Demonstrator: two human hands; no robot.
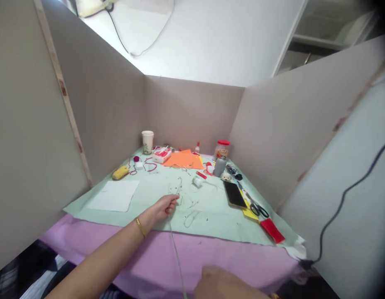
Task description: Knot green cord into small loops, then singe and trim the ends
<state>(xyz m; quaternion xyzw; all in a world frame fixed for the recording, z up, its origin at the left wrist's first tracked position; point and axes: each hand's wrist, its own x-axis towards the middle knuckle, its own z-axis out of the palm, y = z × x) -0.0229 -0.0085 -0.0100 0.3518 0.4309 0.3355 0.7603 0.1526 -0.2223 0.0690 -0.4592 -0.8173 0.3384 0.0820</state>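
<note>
My left hand (163, 209) reaches out over the pale green sheet (148, 195), fingers pinched on a thin whitish thread (176, 253). The thread runs from those fingers back toward me, down across the pink cloth (211, 257). My right hand (220, 284) sits low at the bottom edge, close to me; it looks closed, and the thread runs down just to its left, though the fingers are hidden. Loose thread loops (192, 216) lie on the sheet just right of my left hand. A small white spool (197, 181) rests farther out.
Grey partition boards wall the table on three sides. On the sheet: white paper (114, 195), yellow object (120, 172), paper cup (147, 142), orange paper (183, 160), red-lidded jar (222, 148), grey bottle (219, 166), phone (234, 194), scissors (257, 207), red card (272, 230). A black cable (342, 199) hangs right.
</note>
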